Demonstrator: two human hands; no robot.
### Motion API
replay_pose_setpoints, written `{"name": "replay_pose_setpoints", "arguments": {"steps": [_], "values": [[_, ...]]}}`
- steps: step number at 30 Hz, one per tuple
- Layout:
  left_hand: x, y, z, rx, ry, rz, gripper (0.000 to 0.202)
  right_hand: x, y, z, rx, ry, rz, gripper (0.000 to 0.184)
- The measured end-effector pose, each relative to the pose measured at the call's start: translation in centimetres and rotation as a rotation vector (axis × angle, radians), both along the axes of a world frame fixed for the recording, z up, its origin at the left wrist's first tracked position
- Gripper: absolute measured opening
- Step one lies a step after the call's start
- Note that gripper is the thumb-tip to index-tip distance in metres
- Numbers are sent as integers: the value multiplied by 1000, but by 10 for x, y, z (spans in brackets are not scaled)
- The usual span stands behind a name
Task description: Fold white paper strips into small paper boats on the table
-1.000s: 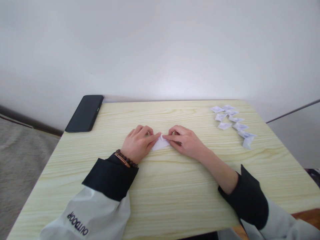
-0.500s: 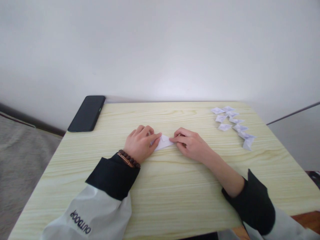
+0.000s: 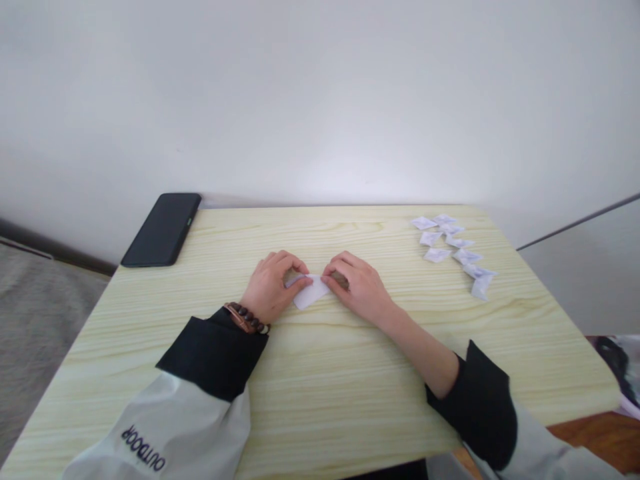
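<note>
A small folded piece of white paper (image 3: 309, 294) is held between both hands, just above or on the wooden table (image 3: 320, 373); I cannot tell which. My left hand (image 3: 274, 285) pinches its left end between thumb and fingers. At the paper's right end my right hand (image 3: 357, 285) is closed, thumb and index fingertip gripping the upper right corner. The fingertips hide parts of the paper's edges. Several small folded white paper pieces (image 3: 437, 255) lie in a loose cluster to the right of my right hand.
A black phone (image 3: 163, 230) lies at the table's far left corner. Behind the table rises a white wall (image 3: 320, 100). Grey fabric (image 3: 45, 340) shows beyond the left edge. Some items (image 3: 620, 367) lie beyond the right edge.
The view has shifted slightly to the right. My right hand has come closer to my left, and the paper is turned, with a corner now pointing down toward me.
</note>
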State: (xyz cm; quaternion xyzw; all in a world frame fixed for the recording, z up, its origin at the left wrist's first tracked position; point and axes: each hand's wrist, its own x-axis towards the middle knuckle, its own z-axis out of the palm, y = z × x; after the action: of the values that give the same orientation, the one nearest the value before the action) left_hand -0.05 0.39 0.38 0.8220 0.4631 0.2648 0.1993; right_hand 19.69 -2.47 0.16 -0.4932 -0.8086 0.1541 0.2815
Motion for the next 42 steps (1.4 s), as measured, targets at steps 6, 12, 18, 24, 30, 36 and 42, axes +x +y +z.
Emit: {"name": "replay_pose_setpoints", "arguments": {"steps": [6,12,18,24,30,36,42], "values": [[2,-4,8,-62,-114,-55,18,0,-1,-1,-21,140,49,10],[5,-9,7,-61,-202,-100,18,-7,-3,0,-34,164,85,8],[7,-12,8,-74,-222,-64,17,-10,-2,1,-18,182,132,6],[6,-10,11,-162,-285,-14,21,-6,-1,3,-41,178,140,5],[-2,-6,9,-239,-372,2,23,3,1,3,-77,222,164,5],[-4,-6,7,-304,-414,11,25,7,1,2,-104,277,153,5],[-3,-5,8,-263,-292,-27,25,7,1,2,-101,335,126,6]]}}
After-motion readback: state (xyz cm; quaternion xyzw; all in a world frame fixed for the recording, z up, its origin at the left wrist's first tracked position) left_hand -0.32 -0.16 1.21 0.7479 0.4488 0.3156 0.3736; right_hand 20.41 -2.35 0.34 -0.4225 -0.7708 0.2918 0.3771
